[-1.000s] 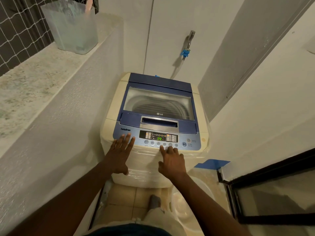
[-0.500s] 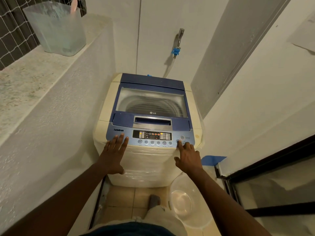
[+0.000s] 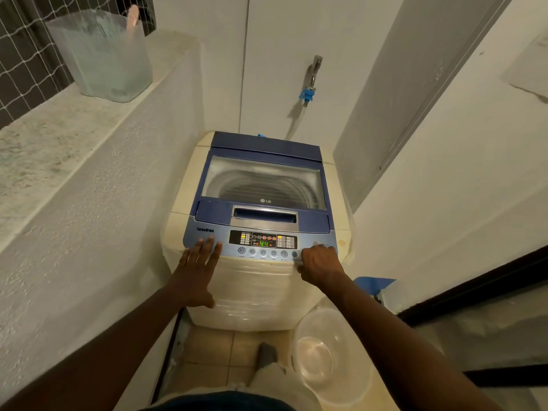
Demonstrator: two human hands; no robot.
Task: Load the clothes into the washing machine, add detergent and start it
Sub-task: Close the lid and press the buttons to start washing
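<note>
Right hand (image 3: 321,264) has shifted from the middle buttons to the right end of the panel (image 3: 207,235), and the display (image 3: 264,243), which read 14, now shows a green 44. Nearest, a clear basin (image 3: 299,336) sits on the tiled floor (image 3: 207,345) at the washer's right foot, with blue tape (image 3: 373,283) just beyond it. The left hand (image 3: 197,268) lies flat on the panel's left end, fingers straight and released. The right hand's fingers are bent under, gripping nothing, tips against the buttons. The washer (image 3: 255,292), cream with a blue top, fills a narrow white-walled nook. Its lid (image 3: 213,209) is down, and the ribbed drum shows through the window. Behind it a tap (image 3: 315,63) juts from the wall. On the left ledge (image 3: 44,137) stands a frosted tub (image 3: 100,54) before a net (image 3: 23,54).
</note>
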